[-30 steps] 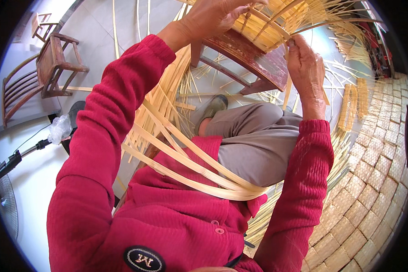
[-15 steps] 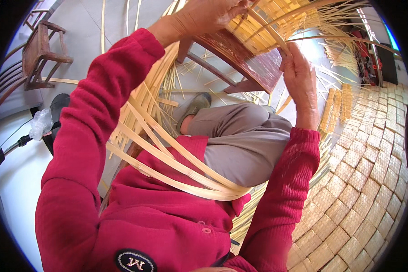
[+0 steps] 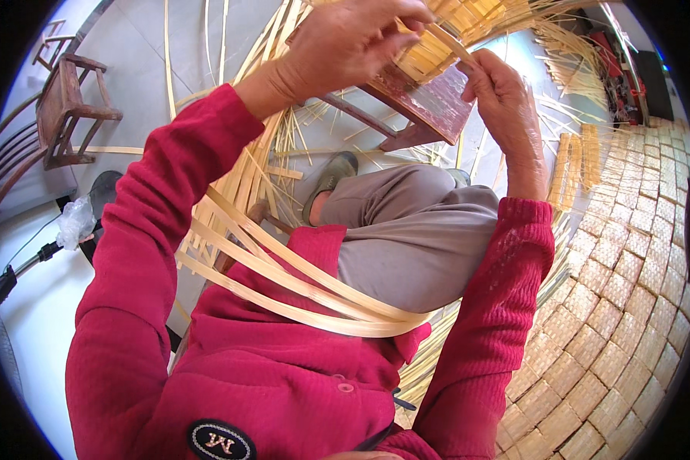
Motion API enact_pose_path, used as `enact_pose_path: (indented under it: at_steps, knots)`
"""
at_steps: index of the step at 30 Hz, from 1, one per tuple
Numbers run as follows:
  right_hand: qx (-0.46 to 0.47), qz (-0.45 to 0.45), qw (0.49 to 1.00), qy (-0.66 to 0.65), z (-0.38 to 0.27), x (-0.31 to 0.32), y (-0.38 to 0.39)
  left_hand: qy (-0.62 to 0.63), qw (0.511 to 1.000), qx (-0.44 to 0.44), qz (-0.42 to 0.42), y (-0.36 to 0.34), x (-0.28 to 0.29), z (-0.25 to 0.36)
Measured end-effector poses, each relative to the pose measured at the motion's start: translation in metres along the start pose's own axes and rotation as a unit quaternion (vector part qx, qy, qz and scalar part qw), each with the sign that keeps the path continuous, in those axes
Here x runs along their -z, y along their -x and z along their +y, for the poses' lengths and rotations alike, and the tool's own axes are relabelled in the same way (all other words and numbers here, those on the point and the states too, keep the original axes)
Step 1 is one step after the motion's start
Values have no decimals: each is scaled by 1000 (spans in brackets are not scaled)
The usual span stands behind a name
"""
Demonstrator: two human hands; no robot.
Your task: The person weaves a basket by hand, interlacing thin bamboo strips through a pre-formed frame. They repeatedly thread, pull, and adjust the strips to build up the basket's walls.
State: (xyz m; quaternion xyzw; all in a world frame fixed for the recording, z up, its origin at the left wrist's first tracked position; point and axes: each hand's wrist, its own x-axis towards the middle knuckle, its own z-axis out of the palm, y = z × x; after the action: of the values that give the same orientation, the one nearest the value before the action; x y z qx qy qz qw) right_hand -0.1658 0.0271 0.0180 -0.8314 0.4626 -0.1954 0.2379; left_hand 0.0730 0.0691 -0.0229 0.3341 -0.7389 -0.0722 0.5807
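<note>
My left hand [image 3: 358, 44] is at the top, beside the woven bamboo basket [image 3: 498, 17], its fingers loosely bent and apart near a strip along the basket's side. My right hand [image 3: 498, 100] pinches that bamboo strip [image 3: 452, 44] at its lower right end. The basket rests on a worn red wooden bench [image 3: 429, 107]. Several long pale strips [image 3: 299, 291] curve across my lap from a bundle [image 3: 245, 165] at my left.
Wooden chairs [image 3: 73, 107] stand at left, near a black pole [image 3: 31, 261] with a plastic bag [image 3: 75, 222]. Woven squares [image 3: 613, 322] cover the right side. Flat woven pieces [image 3: 571, 165] and loose strips [image 3: 548, 107] lie beyond my right arm.
My left hand has come down slightly and its fingers have spread a little. My right hand has shifted a little up, still on the strip. The view has shifted slightly.
</note>
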Motion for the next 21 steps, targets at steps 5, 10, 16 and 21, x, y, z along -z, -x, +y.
enact_pose_path:
  at_steps: [5,10,16,21]
  knots:
    - [67,42,996,38,-8,-10,7,-181,982,-11,-48,-2,-40,8]
    - [83,40,992,82,-16,-9,13,-146,976,31,-156,-15,-33,6]
    - [133,67,982,113,-10,-4,13,-139,973,-3,-185,-21,-27,8]
    - [141,80,982,100,-5,-10,12,-139,971,6,-193,-18,-26,7]
